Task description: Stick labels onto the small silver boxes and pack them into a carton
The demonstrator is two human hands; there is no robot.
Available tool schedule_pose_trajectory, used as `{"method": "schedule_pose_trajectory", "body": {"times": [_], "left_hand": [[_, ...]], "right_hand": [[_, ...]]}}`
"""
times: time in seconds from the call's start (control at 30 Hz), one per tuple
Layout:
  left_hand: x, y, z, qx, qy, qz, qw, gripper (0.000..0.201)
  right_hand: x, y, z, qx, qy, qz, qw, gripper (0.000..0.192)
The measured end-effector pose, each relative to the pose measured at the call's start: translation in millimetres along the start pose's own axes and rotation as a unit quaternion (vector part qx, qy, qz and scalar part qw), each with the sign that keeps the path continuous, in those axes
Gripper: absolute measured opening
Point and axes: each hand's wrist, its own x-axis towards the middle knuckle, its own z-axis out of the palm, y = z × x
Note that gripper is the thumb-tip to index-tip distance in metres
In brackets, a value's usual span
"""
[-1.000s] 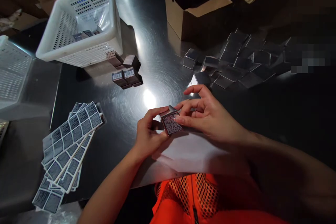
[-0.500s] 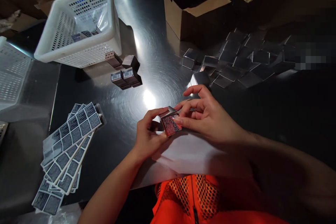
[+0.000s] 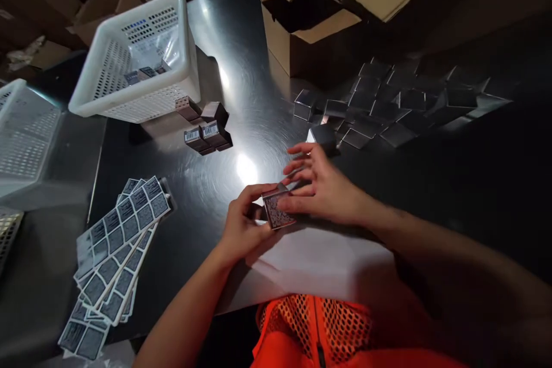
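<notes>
Hands, left hand (image 3: 241, 227) and right hand (image 3: 321, 187), grip one small box (image 3: 278, 210), label on; piled boxes (image 3: 388, 103) remain unlabelled.

Both forearms are bare from the lower frame edge up to the wrists, with no sleeve, watch or band showing on either. The left hand (image 3: 241, 230) and the right hand (image 3: 321, 190) wear no gloves and no rings that can be made out; the nails look short and plain. At the bottom of the view sits a bright orange vest (image 3: 319, 328) of open mesh, its weave showing as rows of small dark holes. A dark zip runs down its middle, with a small pull near the lower edge. The rest of the clothing is out of view.
</notes>
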Motion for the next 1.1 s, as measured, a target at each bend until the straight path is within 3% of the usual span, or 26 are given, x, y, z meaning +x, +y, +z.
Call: {"method": "schedule_pose_trajectory", "body": {"times": [0.07, 0.13, 0.2, 0.27, 0.3, 0.37, 0.43, 0.5, 0.53, 0.6, 0.67, 0.73, 0.77, 0.87, 0.93, 0.97, 1.03, 1.1], "left_hand": [[-1.3, -0.1, -0.3, 0.010, -0.020, -0.008, 1.000, 0.049], [-3.1, -0.8, -2.3, 0.047, -0.029, -0.024, 0.998, 0.055], [-3.7, -1.5, -7.0, 0.108, -0.005, -0.039, 0.993, 0.069], [-1.6, -1.8, -14.8, 0.160, 0.055, -0.055, 0.984, 0.076], [0.5, -2.1, -19.6, 0.165, 0.090, -0.068, 0.980, 0.073], [6.1, -3.0, -30.1, 0.135, 0.168, -0.085, 0.973, 0.058], [11.5, -5.2, -40.1, 0.098, 0.235, -0.077, 0.964, 0.046], [15.3, -8.9, -47.9, 0.096, 0.276, -0.053, 0.955, 0.037], [16.8, -11.1, -50.8, 0.103, 0.283, -0.045, 0.952, 0.034], [19.8, -14.6, -54.3, 0.114, 0.284, -0.040, 0.951, 0.031], [23.1, -14.5, -55.6, 0.125, 0.275, -0.039, 0.953, 0.034], [25.7, -8.1, -56.5, 0.140, 0.240, -0.050, 0.959, 0.039], [25.8, -2.2, -57.7, 0.150, 0.209, -0.061, 0.964, 0.039], [12.4, 24.1, -68.7, 0.177, 0.090, -0.100, 0.975, 0.019], [-15.8, 43.7, -84.5, 0.177, 0.038, -0.116, 0.977, 0.007], [-37.0, 52.2, -94.8, 0.170, 0.029, -0.117, 0.978, 0.011], [-90.3, 63.6, -118.4, 0.152, 0.066, -0.109, 0.980, 0.028], [-148.3, 67.5, -142.7, 0.151, 0.212, -0.111, 0.959, 0.043]], "right_hand": [[5.9, 2.0, -3.2, 0.029, -0.080, 0.052, 0.995, 0.090], [11.0, 3.9, -5.2, 0.031, -0.102, 0.054, 0.993, 0.086], [15.3, 5.5, -7.7, -0.008, -0.071, -0.008, 0.997, 0.078], [18.8, 6.4, -12.9, -0.133, -0.018, -0.119, 0.984, 0.065], [20.3, 6.5, -16.8, -0.227, 0.015, -0.176, 0.958, 0.055], [22.4, 5.5, -26.6, -0.421, 0.106, -0.238, 0.869, 0.033], [23.9, 3.2, -36.6, -0.541, 0.218, -0.223, 0.781, 0.021], [25.9, 0.5, -42.7, -0.563, 0.312, -0.191, 0.741, 0.027], [27.1, -0.7, -43.2, -0.553, 0.327, -0.193, 0.742, 0.032], [29.2, -1.4, -37.9, -0.515, 0.271, -0.229, 0.781, 0.047], [29.2, 1.4, -26.2, -0.482, 0.119, -0.260, 0.828, 0.069], [26.6, 8.7, -13.7, -0.477, -0.025, -0.258, 0.840, 0.088], [24.7, 13.9, -9.2, -0.488, -0.062, -0.254, 0.833, 0.093], [21.1, 32.6, -7.7, -0.525, -0.060, -0.280, 0.801, 0.082], [22.3, 42.4, -13.9, -0.526, -0.044, -0.313, 0.789, 0.074], [23.3, 45.1, -17.2, -0.524, -0.040, -0.331, 0.784, 0.072], [24.0, 45.2, -21.4, -0.522, -0.032, -0.361, 0.772, 0.067], [21.3, 40.3, -20.6, -0.521, -0.024, -0.388, 0.760, 0.062]]}}
